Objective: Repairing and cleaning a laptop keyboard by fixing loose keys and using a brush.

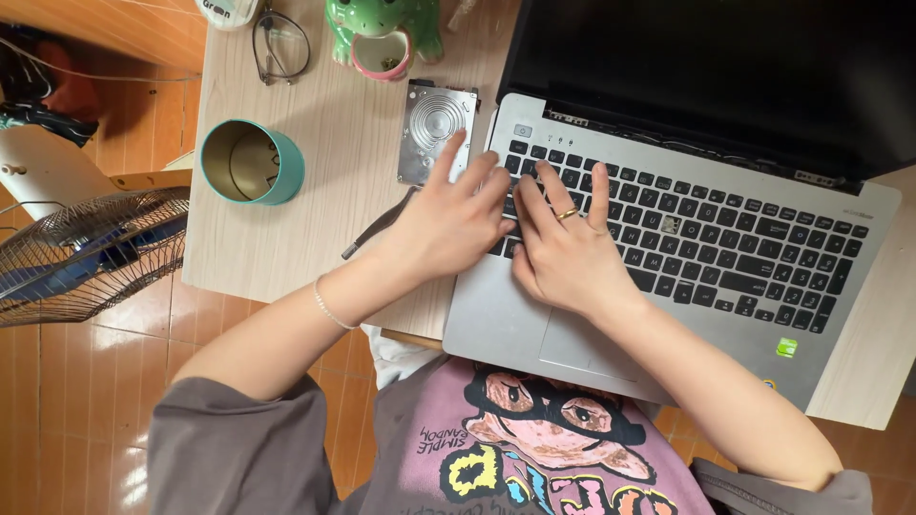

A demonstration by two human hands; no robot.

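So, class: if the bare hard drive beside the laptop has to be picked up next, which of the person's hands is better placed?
Probably the left hand: its fingertips already lie at the hard drive, at the laptop's left edge. The right hand rests on the keyboard, farther away.

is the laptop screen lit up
No, the laptop screen is plain black, while the left hand and the right hand rest on its keyboard.
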